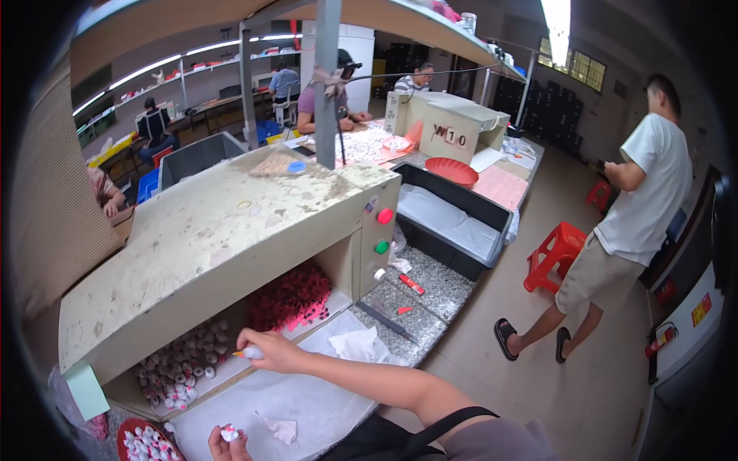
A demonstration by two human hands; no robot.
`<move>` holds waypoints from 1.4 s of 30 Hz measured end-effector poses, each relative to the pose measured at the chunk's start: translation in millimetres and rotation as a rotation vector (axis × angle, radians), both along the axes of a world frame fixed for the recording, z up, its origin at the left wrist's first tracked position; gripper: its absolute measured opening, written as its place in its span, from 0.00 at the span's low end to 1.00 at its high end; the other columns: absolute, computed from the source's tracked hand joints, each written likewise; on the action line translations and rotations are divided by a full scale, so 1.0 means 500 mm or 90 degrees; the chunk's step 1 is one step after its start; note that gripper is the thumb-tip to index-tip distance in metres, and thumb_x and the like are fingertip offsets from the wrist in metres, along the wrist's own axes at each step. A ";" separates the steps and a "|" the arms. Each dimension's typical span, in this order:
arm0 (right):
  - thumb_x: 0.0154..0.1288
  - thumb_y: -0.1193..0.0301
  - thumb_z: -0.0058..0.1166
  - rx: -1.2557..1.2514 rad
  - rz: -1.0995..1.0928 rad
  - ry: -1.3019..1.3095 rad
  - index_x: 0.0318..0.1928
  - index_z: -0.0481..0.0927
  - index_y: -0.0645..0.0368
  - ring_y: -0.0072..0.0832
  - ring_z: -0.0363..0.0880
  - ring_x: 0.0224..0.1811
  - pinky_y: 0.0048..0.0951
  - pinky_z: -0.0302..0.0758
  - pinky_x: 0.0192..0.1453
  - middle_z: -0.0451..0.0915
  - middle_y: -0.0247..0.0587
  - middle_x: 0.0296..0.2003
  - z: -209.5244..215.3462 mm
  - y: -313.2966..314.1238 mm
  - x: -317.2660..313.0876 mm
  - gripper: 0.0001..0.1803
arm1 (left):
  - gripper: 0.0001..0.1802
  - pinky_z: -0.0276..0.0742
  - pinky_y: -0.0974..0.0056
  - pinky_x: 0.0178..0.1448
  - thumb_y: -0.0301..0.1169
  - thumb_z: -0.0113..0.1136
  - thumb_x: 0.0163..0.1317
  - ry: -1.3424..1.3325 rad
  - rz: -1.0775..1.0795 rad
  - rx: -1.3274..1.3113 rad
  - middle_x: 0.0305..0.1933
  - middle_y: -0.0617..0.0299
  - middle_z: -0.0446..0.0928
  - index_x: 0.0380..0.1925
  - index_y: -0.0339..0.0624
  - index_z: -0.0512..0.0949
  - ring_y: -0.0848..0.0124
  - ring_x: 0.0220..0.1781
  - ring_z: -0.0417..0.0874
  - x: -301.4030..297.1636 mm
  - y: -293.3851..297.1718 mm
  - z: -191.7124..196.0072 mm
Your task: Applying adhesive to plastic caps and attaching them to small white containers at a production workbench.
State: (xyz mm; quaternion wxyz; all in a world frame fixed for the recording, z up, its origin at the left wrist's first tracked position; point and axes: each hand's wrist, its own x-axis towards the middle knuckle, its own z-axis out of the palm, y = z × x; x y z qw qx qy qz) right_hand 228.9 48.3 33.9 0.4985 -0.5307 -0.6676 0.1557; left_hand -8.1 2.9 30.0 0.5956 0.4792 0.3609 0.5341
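At the lower edge my left hand (224,449) pinches a small white rounded piece (230,432) with pink marks, held up between the fingertips. My right hand (278,353) reaches across the front of a beige box-shaped machine (207,207), closed on a small whitish applicator (250,353) with a yellow-orange tip; its exact kind is unclear. Inside the machine's long opening lie many white rounded pieces (192,353) on the left and a heap of bright pink pieces (288,300) on the right. A red bowl (121,438) of white and pink pieces stands left of my left hand.
White sheeting (307,407) covers the bench front, with crumpled tissues (357,346) on it. A dark flat tool (387,323) lies on the speckled worktop. Beyond stands a black bin (461,253). A person (646,184) stands at right by a red stool (555,253); others sit farther back.
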 end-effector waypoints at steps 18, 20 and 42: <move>0.52 0.78 0.48 -0.279 0.067 0.679 0.32 0.68 0.62 0.20 0.70 0.28 0.22 0.69 0.33 0.73 0.39 0.29 -0.046 -0.151 -0.138 0.06 | 0.19 0.64 0.66 0.51 0.19 0.52 0.48 -0.172 -0.050 -0.140 0.41 0.51 0.70 0.42 0.33 0.64 0.65 0.45 0.71 0.035 0.007 -0.046; 0.52 0.78 0.48 -0.264 0.027 0.672 0.31 0.68 0.63 0.21 0.70 0.26 0.22 0.69 0.32 0.73 0.41 0.27 -0.054 -0.155 -0.132 0.05 | 0.19 0.64 0.67 0.51 0.18 0.51 0.47 -0.179 -0.093 -0.120 0.43 0.49 0.70 0.42 0.32 0.64 0.65 0.46 0.71 0.039 0.012 -0.046; 0.47 0.83 0.50 -0.270 -0.062 0.623 0.38 0.74 0.64 0.18 0.70 0.31 0.19 0.66 0.39 0.73 0.34 0.27 -0.069 -0.154 -0.159 0.14 | 0.18 0.63 0.64 0.54 0.16 0.50 0.49 -0.212 -0.186 -0.132 0.46 0.53 0.68 0.44 0.34 0.65 0.67 0.50 0.68 0.041 -0.004 -0.057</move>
